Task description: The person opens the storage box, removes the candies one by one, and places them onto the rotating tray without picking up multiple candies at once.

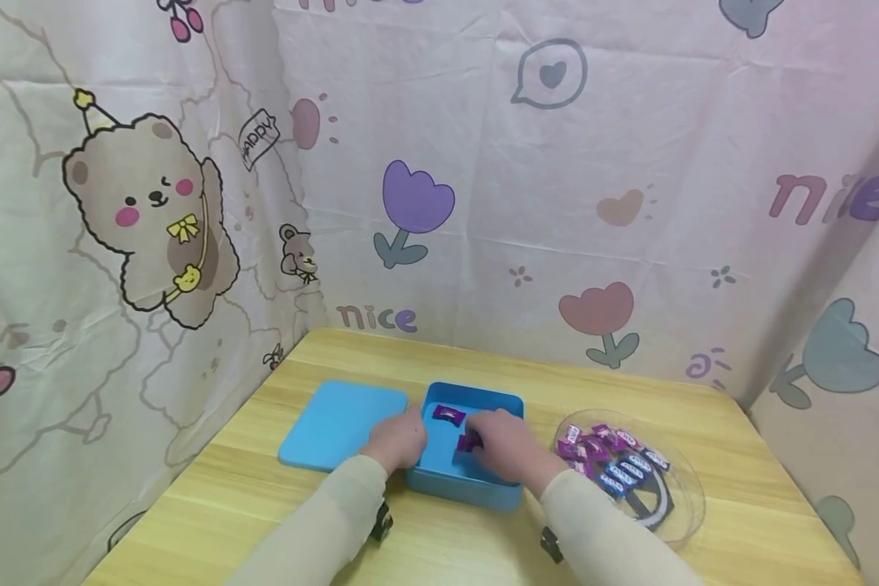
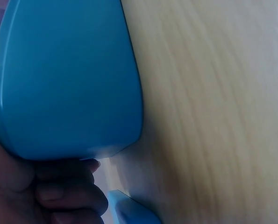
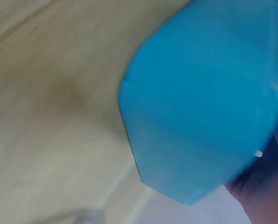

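An open blue box (image 1: pixel 463 488) stands on the table, its outer wall filling much of both wrist views. My left hand (image 1: pixel 398 439) grips the box's left side; in the left wrist view its curled fingers (image 2: pixel 71 193) lie against the wall. Inside the box, my right hand (image 1: pixel 509 443) pinches a purple-wrapped candy (image 1: pixel 465 443) close to the floor, partly hidden by the fingers. Another purple-wrapped candy (image 1: pixel 448 415) lies by the box's back left. In the right wrist view, only a blurred part of the right hand (image 3: pixel 265 198) shows beyond the box.
A flat blue lid (image 1: pixel 340 423) lies left of the box. To the right, a clear round tray (image 1: pixel 694 500) holds several purple-wrapped candies (image 1: pixel 593 448) and blue-wrapped candies (image 1: pixel 626 472). Patterned curtains (image 1: pixel 483 203) hang behind and beside the wooden table (image 1: pixel 227 505).
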`<state>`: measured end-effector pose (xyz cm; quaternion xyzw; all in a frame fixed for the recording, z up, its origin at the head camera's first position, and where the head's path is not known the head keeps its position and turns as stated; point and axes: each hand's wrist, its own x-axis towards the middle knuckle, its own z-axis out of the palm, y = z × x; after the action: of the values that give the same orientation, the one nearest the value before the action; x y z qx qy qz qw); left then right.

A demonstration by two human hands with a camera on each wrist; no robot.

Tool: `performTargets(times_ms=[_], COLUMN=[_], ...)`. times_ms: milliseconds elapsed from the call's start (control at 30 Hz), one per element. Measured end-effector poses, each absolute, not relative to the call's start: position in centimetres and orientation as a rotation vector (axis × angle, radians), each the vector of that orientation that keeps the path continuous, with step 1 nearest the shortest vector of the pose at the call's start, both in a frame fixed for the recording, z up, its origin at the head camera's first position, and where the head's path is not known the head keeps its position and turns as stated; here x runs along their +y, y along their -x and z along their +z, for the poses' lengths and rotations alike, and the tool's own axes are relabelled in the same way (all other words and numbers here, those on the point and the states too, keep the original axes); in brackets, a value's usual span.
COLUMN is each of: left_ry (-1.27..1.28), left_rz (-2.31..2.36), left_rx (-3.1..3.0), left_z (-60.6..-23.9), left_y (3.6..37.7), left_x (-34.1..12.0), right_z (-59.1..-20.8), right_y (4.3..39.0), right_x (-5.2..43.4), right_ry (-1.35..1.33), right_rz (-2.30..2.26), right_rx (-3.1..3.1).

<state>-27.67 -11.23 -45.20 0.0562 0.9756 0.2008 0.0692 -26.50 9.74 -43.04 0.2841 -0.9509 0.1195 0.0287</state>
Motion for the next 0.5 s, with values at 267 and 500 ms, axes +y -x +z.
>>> performTargets(times_ms=[267, 500], left_ry=[-0.192, -0.219], left_rz=[0.577, 0.568], left_rx=[2.95, 2.961], left_z=[-45.0, -45.0], left_y=[27.6, 27.5], left_x=[-11.4, -11.4], right_z=[-41.4, -41.2], right_y=[25.4, 24.3], right_x=[12.2, 15.7], right_ry=[-0.769, -0.697], right_rz=[0.548, 0.526], right_rx=[-2.914, -2.854])
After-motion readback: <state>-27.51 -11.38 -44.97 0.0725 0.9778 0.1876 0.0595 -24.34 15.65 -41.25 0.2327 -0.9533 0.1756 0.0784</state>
